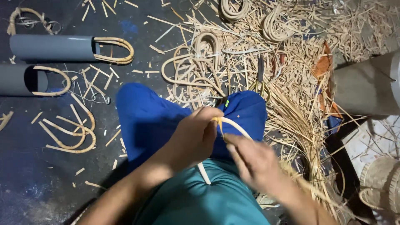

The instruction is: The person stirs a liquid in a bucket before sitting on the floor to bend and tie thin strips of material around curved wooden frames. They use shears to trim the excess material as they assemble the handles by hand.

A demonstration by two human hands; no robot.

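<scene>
My left hand (192, 139) is clenched around the near end of a pale, bent strip of rattan cane (235, 126), thumb and fingers pinching it just above my lap, while my right hand (256, 163) closes on the same strip a little further along, where thin yellowish strands wrap it; motion blur hides the exact finger placement there. To do this well, I judge that I should keep the left pinch firm so the curve does not spring open, and draw the thin strand tight and even with the right, each turn lying against the last. The strip is smooth, cream-coloured and arched, resting over my blue trouser knees (154, 118) and just above my teal shirt (200, 200). Beyond my knees lie finished looped cane handles (189, 68) amid a thick litter of straw-coloured cane offcuts (300, 62), with a pair of metal pliers (261, 77) among them. A loose bundle of fine cane fibres (304, 137) trails off to my right. To my left, on the dark floor (25, 166), two grey plastic pipes (52, 48) hold curved cane loops, and more bent loops (73, 135) lie nearby. A woven basket (381, 183) sits at the far right edge.
</scene>
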